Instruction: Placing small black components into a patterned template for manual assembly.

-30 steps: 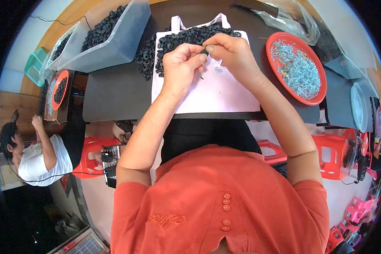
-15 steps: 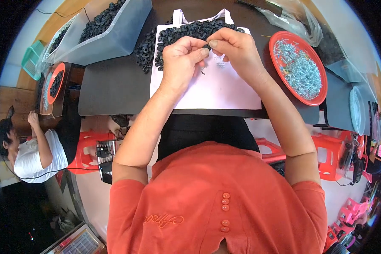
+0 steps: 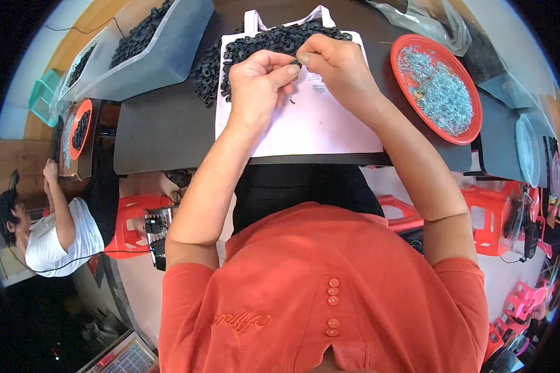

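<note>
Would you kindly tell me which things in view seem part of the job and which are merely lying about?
Seemingly in the job:
- small black piece being held
- heap of small black pieces
- flat pink bag
- round red plastic plate of silvery bits

Probably just lying about:
- crumpled clear plastic bag
- green plastic basket

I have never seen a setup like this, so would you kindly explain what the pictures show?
No machine here: these are a person's bare hands, seen by a fisheye camera worn on that person's head, looking down. On the dark table lies a pale pink bag, with small black parts heaped on it; to the right, a red tray holds tiny silvery-blue pieces. The left hand pinches a small dark piece; the right hand is right at it, its own grip unclear.
</note>
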